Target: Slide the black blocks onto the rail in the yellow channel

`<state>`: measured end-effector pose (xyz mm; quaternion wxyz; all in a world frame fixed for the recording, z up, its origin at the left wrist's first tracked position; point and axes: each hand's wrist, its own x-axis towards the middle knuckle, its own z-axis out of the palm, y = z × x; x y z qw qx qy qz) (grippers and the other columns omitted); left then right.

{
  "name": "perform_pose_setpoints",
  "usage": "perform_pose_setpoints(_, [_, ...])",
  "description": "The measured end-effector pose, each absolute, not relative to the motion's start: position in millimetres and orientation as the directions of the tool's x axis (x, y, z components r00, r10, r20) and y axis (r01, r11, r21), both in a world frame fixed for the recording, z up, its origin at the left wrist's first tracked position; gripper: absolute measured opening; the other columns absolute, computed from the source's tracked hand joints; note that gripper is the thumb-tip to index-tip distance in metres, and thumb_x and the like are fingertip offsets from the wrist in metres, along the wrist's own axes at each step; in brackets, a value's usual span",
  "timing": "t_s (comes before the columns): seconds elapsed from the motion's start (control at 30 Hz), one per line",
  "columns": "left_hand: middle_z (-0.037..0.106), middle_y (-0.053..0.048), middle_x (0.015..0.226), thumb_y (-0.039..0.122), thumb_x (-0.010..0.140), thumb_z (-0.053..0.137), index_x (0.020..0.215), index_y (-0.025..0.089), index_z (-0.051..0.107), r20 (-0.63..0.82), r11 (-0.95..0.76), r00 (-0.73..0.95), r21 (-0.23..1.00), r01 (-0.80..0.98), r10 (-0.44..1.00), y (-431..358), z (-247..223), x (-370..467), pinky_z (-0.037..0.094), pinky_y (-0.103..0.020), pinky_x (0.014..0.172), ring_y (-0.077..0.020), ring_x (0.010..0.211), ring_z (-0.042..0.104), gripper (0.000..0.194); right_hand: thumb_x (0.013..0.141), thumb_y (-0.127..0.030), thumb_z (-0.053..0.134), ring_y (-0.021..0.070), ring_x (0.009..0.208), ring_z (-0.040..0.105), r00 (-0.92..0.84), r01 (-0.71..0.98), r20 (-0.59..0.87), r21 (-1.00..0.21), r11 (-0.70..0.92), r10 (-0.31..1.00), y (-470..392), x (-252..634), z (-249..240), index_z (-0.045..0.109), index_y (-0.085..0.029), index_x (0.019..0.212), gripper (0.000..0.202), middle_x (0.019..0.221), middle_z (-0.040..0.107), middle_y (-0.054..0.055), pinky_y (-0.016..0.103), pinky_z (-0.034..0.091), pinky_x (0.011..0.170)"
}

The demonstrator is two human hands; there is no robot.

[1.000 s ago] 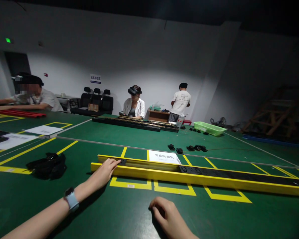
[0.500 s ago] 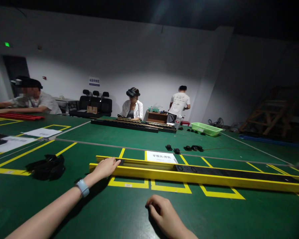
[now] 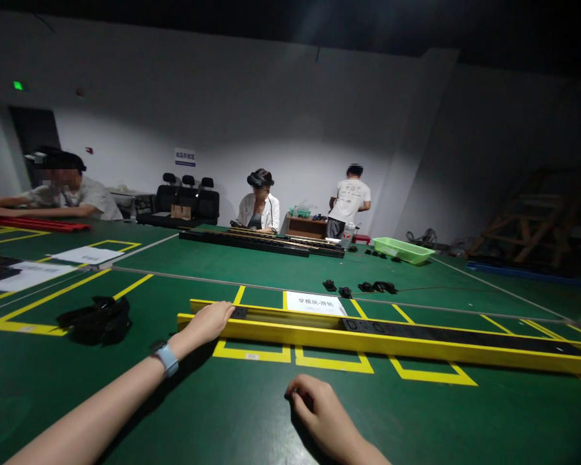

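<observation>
A long yellow channel rail (image 3: 290, 337) lies across the table in front of me. Over its left end rests my left hand (image 3: 207, 323), fingers bent down into the channel against a short black module (image 3: 240, 312); the fingertips are partly hidden. Further right, a long black strip of modules (image 3: 416, 336) sits inside the same rail, with a gap between the two. My right hand (image 3: 322, 413) is above the table on the near side, apart from the rail. Its fingers are curled in a pinch, with a dark spot at the tips that I cannot identify.
Black parts are heaped (image 3: 97, 320) at left. A paper label (image 3: 315, 303) lies behind the rail, and several small black parts (image 3: 365, 287) lie beyond. Farther back are dark rails (image 3: 252, 243) and a green basket (image 3: 403, 250). Three other people are around.
The view has shifted slightly. My left hand stays at the rail's left end, with a little more of the short black module showing beside its fingers. My right hand keeps its curled pose.
</observation>
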<state>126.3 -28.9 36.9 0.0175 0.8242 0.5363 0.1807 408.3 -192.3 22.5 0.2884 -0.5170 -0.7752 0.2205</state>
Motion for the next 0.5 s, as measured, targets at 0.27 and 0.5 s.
perform_pose_setpoints(0.27, [0.068,-0.01,0.097,0.033,0.095,0.029,0.095,0.017,0.065,0.318,-0.475,0.405,0.185,0.86,0.857,-32,40,123,0.042,-0.032,0.083,-0.0225,0.093,0.06,0.04,0.081,-0.016,0.043,0.0141,0.073,0.058,-0.295,0.671,0.226,-0.643,0.37,0.928,-192,409,19,0.065,-0.019,0.085,0.022,0.077,0.065,0.001,0.023,0.04,0.068])
perform_pose_setpoints(0.5, [0.067,-0.009,0.091,0.034,0.095,0.032,0.089,0.018,0.066,0.319,-0.525,0.454,0.19,0.83,0.832,-39,49,125,0.042,-0.029,0.08,-0.021,0.088,0.059,0.038,0.081,-0.016,0.043,0.0141,0.072,0.057,-0.292,0.678,0.212,-0.642,0.358,0.933,-191,407,24,0.065,-0.019,0.085,0.023,0.076,0.065,0.001,0.024,0.04,0.069])
